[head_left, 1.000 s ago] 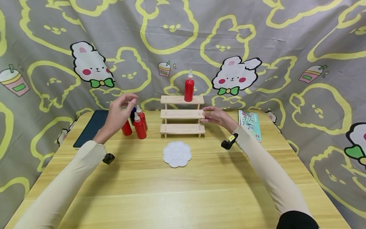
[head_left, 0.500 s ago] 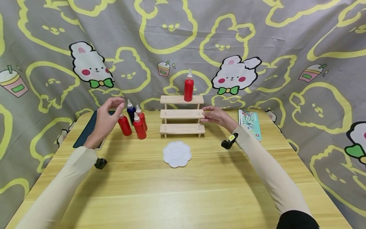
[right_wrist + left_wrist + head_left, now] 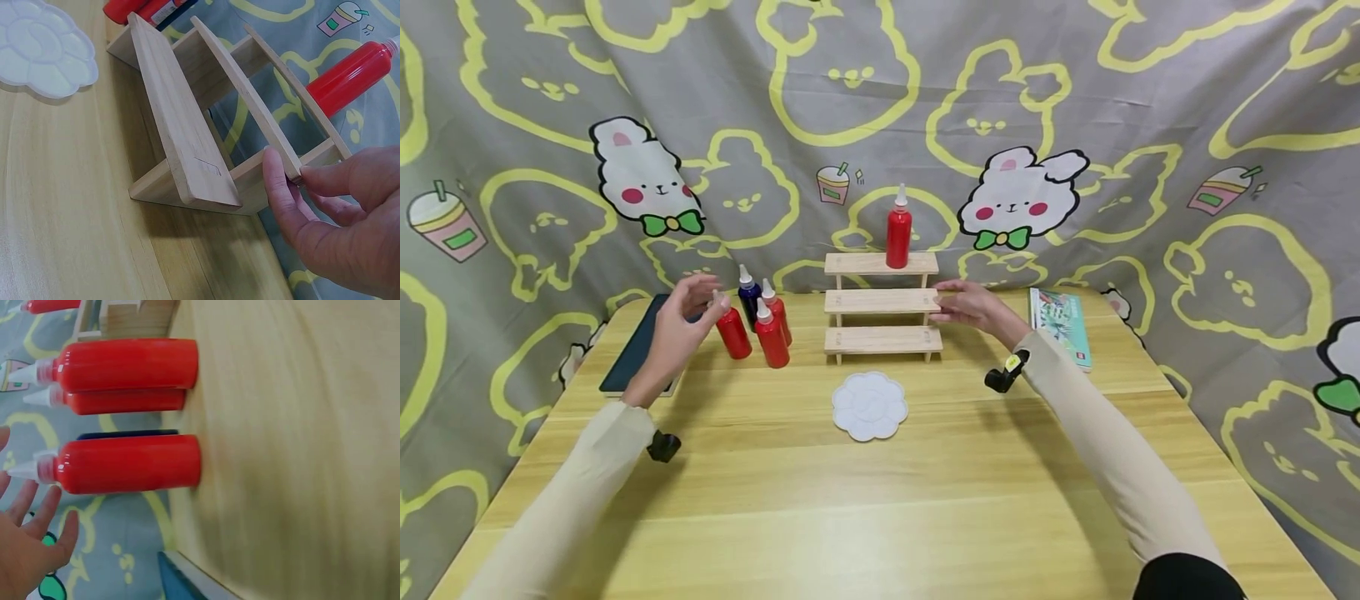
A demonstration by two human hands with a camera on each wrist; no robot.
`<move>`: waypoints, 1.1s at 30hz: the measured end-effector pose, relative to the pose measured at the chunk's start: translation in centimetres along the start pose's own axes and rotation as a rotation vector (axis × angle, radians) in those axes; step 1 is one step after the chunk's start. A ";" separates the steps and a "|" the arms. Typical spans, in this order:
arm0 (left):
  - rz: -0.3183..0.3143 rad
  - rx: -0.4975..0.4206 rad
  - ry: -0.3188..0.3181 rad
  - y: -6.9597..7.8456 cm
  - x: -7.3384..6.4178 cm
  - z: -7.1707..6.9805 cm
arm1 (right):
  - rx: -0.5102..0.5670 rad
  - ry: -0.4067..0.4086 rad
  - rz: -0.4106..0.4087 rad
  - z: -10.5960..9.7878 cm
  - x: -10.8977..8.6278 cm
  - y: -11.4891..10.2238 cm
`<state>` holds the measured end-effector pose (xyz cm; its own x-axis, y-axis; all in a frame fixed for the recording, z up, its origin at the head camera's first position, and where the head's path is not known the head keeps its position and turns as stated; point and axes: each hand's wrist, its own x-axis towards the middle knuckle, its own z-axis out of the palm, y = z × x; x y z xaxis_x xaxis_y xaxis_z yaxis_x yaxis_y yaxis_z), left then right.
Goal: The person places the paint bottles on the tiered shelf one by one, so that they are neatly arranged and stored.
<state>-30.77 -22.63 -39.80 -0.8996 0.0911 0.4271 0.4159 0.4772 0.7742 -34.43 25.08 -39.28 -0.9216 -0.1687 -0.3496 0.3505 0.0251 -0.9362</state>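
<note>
We count four red bottles (image 3: pixel 734 335), one dark blue bottle (image 3: pixel 749 298), one wooden stand (image 3: pixel 883 301) with three boards, one white flower-shaped palette (image 3: pixel 869 407), one booklet (image 3: pixel 1063 325) and one dark flat item (image 3: pixel 638 350), with a patterned curtain (image 3: pixel 917 100) behind. Three of the red bottles stand upright in a cluster with the blue one on the table (image 3: pixel 880 517), left of the stand; the fourth red bottle (image 3: pixel 898 239) stands upright on the top board, right of its middle. Each red one is a glossy cylinder with a pale, pointed nozzle. The stand is light wood, its boards stepping upward toward the curtain. We see the left hand (image 3: pixel 676 333) with thumb and fingers parted near the nozzle of the leftmost red bottle; whether they touch it, we cannot tell. The right hand (image 3: pixel 973 307) pinches the right end of the middle board narrowly between thumb and fingers.
</note>
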 end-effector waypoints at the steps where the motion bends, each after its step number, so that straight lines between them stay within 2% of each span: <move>1: -0.023 -0.001 -0.021 -0.2 -0.2 0.1 | -0.002 0.002 -0.001 0.0 0.0 0.0; 7: -0.141 -0.017 -0.128 -1.4 -0.8 0.4 | 0.005 0.004 0.003 0.1 0.0 0.0; 13: -0.191 -0.027 -0.132 -2.3 -1.3 0.7 | 0.010 0.004 0.003 0.1 0.1 0.0; 18: -0.203 0.003 -0.085 -2.8 -1.5 1.2 | 0.007 0.000 0.000 0.0 -0.2 -0.1; 23: -0.192 0.028 0.000 -3.0 -1.5 1.5 | 0.016 -0.008 -0.006 -0.1 -0.1 0.0; 27: -0.211 0.046 0.051 -2.4 -1.7 0.6 | 0.023 -0.013 -0.004 0.1 0.0 0.1; 33: -0.186 0.012 0.094 -0.7 -1.0 -1.1 | 0.003 -0.004 0.004 0.0 -0.1 0.0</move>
<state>-30.04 -24.00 -40.21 -0.9440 -0.0811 0.3197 0.2420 0.4885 0.8384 -34.35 25.08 -39.23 -0.9194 -0.1729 -0.3533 0.3548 0.0232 -0.9346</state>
